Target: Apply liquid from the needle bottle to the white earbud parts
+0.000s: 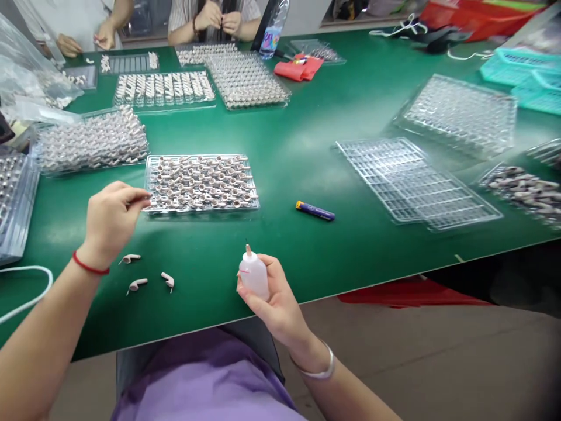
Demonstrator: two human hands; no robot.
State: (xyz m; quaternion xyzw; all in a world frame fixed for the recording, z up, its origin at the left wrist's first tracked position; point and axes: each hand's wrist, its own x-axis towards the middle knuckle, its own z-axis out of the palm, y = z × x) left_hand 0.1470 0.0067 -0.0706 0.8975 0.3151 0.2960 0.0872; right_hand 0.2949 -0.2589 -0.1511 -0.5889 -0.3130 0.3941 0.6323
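Holding fingertips together at the left end of a crosswise clear rectangular plastic tray (256, 204), the left hand (111, 213) is nearer it than the right hand (280, 301), clamped on a white plastic bottle (253, 276).

Much of the view is filled by a wide green tabletop (298, 117), over whose middle a soft whitish sheen (302, 143) is spread by the light. Below its near edge, a dull grey-brown floor (394, 351) is crossed by a faint dark line. Beyond the far edge a pale grey surface (302, 16) is seen; whether wall or floor cannot be told.
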